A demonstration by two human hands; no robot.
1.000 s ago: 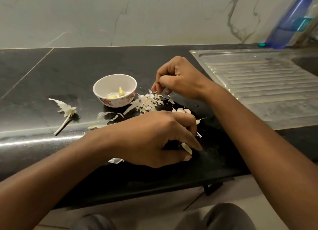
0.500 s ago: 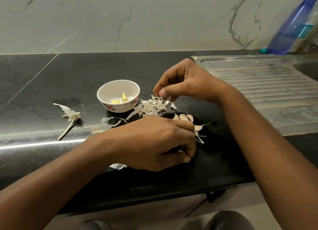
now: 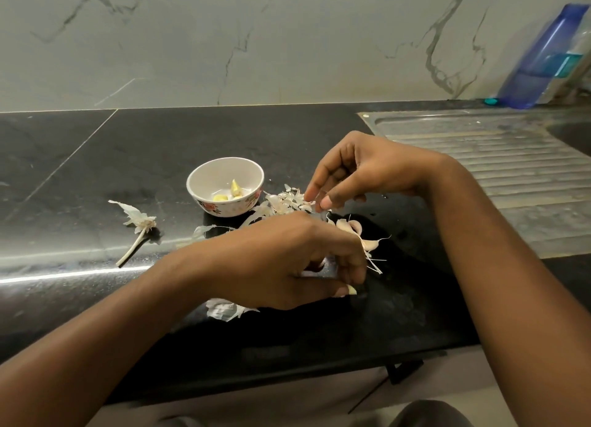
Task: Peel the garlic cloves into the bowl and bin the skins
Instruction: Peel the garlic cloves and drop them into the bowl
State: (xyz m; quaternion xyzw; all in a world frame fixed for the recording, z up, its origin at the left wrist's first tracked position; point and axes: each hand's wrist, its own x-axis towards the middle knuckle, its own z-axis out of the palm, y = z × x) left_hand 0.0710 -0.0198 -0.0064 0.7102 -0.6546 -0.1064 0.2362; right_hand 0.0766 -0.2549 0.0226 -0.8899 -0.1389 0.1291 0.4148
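Note:
A small white bowl (image 3: 204, 174) with a floral band stands on the black counter and holds a few peeled yellow cloves (image 3: 236, 188). Right of it lies a pile of papery garlic skins (image 3: 281, 202). Unpeeled cloves (image 3: 348, 225) lie just beyond my left hand (image 3: 281, 260), which is curled round a garlic clove; the clove is mostly hidden by the fingers. My right hand (image 3: 367, 167) hovers over the skin pile, thumb and forefinger tips slightly apart, and I see nothing between them.
A bare garlic stem with husk (image 3: 140, 225) lies left of the bowl. A loose skin piece (image 3: 224, 310) sits under my left wrist near the counter's front edge. A steel sink drainboard (image 3: 511, 158) is at right, with a blue bottle (image 3: 543, 58) behind it.
My right hand pinched a bit of skin over the pile before; its fingers have since loosened and spread. My left hand has drawn the clove deeper into its curled fingers.

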